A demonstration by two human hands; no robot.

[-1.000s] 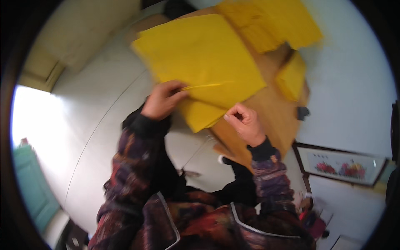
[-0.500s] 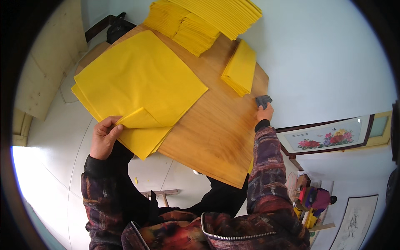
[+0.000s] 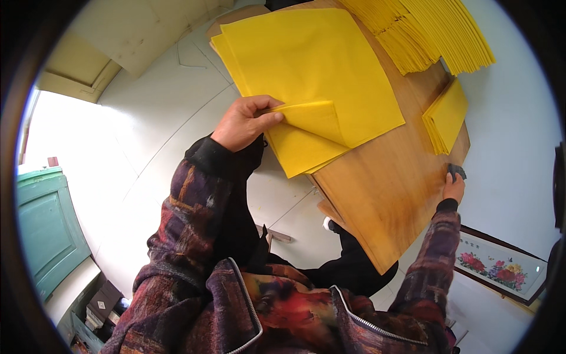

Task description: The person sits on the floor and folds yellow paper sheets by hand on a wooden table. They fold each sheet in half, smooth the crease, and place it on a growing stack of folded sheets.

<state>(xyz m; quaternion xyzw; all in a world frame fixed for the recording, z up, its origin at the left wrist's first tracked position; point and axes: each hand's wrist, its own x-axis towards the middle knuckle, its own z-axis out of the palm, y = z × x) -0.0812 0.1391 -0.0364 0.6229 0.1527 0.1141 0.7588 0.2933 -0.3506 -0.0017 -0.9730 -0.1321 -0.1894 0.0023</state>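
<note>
A small stack of large yellow sheets lies on the wooden table, its near corner jutting past the table's edge. Whether they are paper or thin cloth I cannot tell. My left hand pinches a lifted corner of the top sheet between thumb and fingers, and that corner is folded back over the stack. Out to the right, my right hand is closed around a dark grey wadded rag at the table's right edge, by the wall. Part of the rag is hidden by the fingers.
Folded yellow bundles are piled at the far right of the table. A smaller folded yellow stack lies nearer. Beyond the right edge are the wall and a framed flower picture. A green cabinet stands at left.
The view has turned, so the table and hands appear farther right and the green cabinet has come into sight. Both hands keep their holds on the sheet corner and the rag.
</note>
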